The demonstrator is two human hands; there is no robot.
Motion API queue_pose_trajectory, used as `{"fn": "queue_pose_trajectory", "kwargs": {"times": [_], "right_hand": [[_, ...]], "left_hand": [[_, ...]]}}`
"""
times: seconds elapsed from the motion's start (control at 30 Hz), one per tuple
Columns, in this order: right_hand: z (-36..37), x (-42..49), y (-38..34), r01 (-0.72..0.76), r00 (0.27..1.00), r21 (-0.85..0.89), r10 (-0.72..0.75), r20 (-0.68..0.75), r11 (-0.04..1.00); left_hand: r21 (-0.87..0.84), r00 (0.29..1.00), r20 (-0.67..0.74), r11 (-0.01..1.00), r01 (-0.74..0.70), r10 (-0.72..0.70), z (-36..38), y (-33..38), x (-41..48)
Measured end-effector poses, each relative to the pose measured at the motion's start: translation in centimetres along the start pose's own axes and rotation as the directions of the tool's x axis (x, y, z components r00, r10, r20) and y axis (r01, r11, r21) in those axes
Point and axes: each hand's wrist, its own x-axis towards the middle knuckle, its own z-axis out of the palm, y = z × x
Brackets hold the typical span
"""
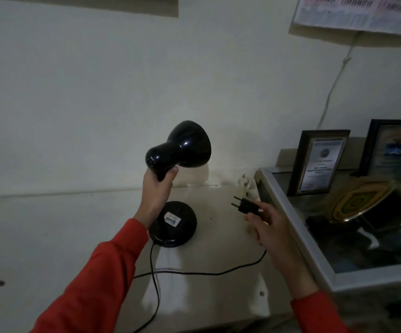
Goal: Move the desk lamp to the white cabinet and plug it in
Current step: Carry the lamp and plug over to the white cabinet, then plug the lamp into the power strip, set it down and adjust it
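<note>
**Lamp down, plug next**

My left hand (157, 188) is clenched on the neck of the lamp (178, 147), its base near the cabinet's (218, 236) back edge. My right hand (269, 227) pinches the plug (248, 206). The socket possibly sits at the right back corner; I'll keep the cord (194, 272) slack.

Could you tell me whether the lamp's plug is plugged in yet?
Not plugged in: the right hand holds the plug in the air, both prongs bare.

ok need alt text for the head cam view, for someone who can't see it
A person's left hand grips the neck of a black desk lamp on a white cabinet, while the right hand holds its unplugged two-pin plug. The cord trails across the top; framed certificates stand on the right.
</note>
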Motion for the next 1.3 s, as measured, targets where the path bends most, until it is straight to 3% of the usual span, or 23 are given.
{"fn": "queue_pose_trajectory", "kwargs": {"times": [0.2, 0.37, 0.5, 0.57, 0.67, 0.73, 0.9, 1.07, 1.3], "right_hand": [[0.8, 0.9, 0.4, -0.006, 1.0, 0.013, 0.006, 0.003, 1.0], [1.2, 1.1, 1.6, -0.056, 0.998, 0.013, 0.056, -0.014, 0.998], [1.2, 1.2, 3.0, -0.064, 0.997, -0.018, 0.064, -0.035, 0.998], [1.3, 1.3, 3.5, -0.079, 0.996, -0.02, 0.078, -0.038, 0.997], [1.6, 1.2, 3.8, -0.107, 0.994, -0.018, 0.107, -0.024, 0.994], [1.8, 1.0, 3.7, -0.115, 0.993, -0.004, 0.115, -0.008, 0.993], [2.3, 0.7, 3.5, -0.12, 0.993, -0.006, 0.12, 0.008, 0.993], [2.5, 0.8, 4.2, -0.135, 0.991, -0.026, 0.135, -0.006, 0.99], [1.3, 1.3, 4.2, -0.14, 0.989, -0.049, 0.136, -0.065, 0.989]], "left_hand": [[0.018, 0.991, 0.128, 0.999, 0.044, -0.046, 0.1, -1.8, 1.3], [0.157, 0.962, 0.272, 0.987, -0.017, -0.027, 0.9, -2.2, 1.1], [0.29, 0.972, 0.228, 0.957, -0.017, -0.052, 0.1, -4.1, -0.7], [0.487, 0.98, 0.166, 0.873, 0.019, -0.114, -0.9, -6.2, -2.2], [0.726, 0.952, 0.043, 0.665, 0.177, -0.301, -1.7, -9.5, -5.0], [0.734, 0.919, 0.011, 0.628, 0.26, -0.394, -1.4, -10.7, -6.4], [0.686, 0.922, -0.023, 0.664, 0.296, -0.387, -1.2, -11.7, -6.5], [0.714, 0.907, -0.016, 0.631, 0.304, -0.42, -2.4, -12.4, -5.6], [0.702, 0.867, 0.148, 0.668, 0.247, -0.476, -2.4, -12.6, -3.9]]}}
